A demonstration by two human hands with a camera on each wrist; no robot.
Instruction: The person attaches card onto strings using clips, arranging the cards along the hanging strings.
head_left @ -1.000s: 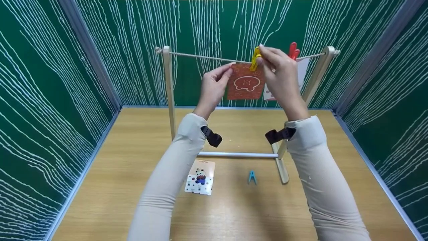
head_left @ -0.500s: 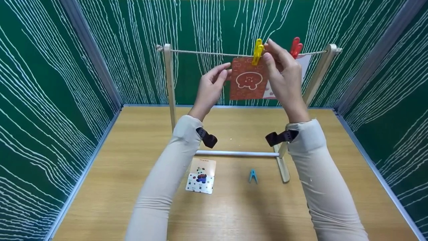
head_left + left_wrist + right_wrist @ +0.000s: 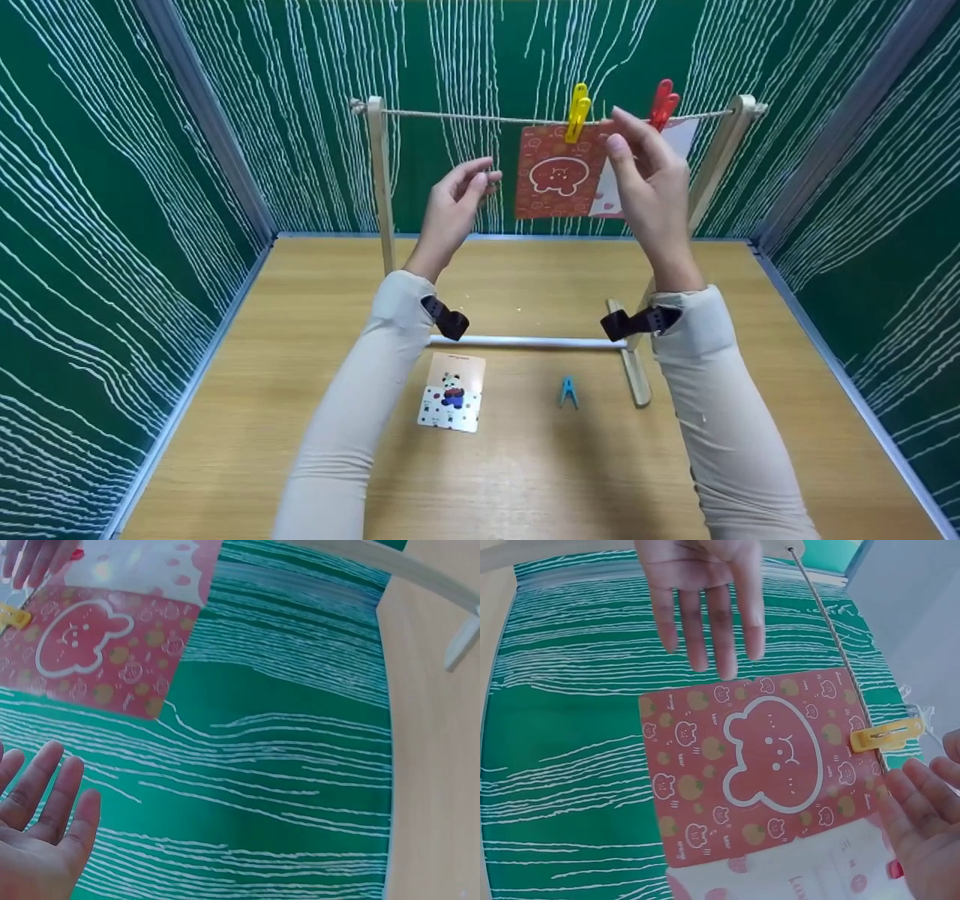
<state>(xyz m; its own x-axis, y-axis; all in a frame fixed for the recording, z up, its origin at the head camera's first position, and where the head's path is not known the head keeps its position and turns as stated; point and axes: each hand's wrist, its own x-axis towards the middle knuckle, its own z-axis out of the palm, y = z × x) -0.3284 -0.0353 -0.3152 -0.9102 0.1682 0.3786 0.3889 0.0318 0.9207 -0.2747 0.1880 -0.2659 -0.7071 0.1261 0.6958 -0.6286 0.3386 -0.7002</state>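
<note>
A red card with a white-outlined bear face (image 3: 559, 176) hangs from the rope (image 3: 480, 116), pinned by a yellow clothespin (image 3: 578, 112). My left hand (image 3: 450, 206) is off the card's left side, fingers relaxed and holding nothing. Close by the card's right edge is my right hand (image 3: 651, 187), its fingers loosely bent with nothing in them. Behind that hand, a red clothespin (image 3: 663, 105) keeps a white and pink card (image 3: 681, 139) on the rope, partly hidden. In the right wrist view the yellow clothespin (image 3: 889, 735) grips card and rope together.
On the wooden table (image 3: 300, 337) lie a card with a cartoon bear (image 3: 451, 394) and a blue clothespin (image 3: 568, 392). The rope runs between two wooden posts (image 3: 379, 187), joined low down by a white bar (image 3: 532, 343). Green walls with white lines (image 3: 97, 187) enclose the table.
Both hands have let go: the left from the red card, moving left and down, the right from the yellow clothespin, drawing back right. The red card now hangs by the clothespin, slightly higher in view.
</note>
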